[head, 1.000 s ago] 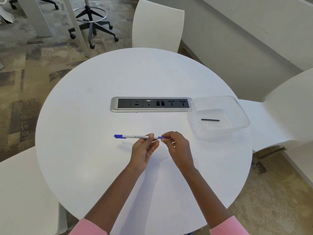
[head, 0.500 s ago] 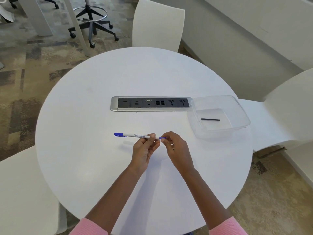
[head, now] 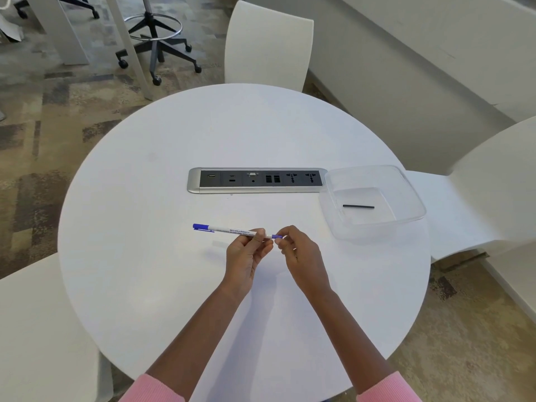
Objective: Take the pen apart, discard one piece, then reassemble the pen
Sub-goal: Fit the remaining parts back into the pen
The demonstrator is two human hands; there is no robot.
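A white pen (head: 232, 230) with a blue cap at its left end is held level just above the round white table (head: 145, 198). My left hand (head: 246, 256) pinches the barrel near its right end. My right hand (head: 298, 253) pinches the small blue end piece (head: 278, 236) at the pen's right tip, fingers closed on it. A thin black stick-like pen piece (head: 358, 206) lies flat inside a clear plastic tray (head: 406, 181) to the right of my hands.
A silver and black socket panel (head: 194, 181) is set into the table beyond my hands. White chairs (head: 269, 44) stand around the table at the back, right and left. A wheeled stool base (head: 156, 44) is on the carpet at the back left.
Both hands keep their grip on the pen. The pen has tilted slightly, its right end a little lower; my right fingers have shifted slightly on the blue end piece.
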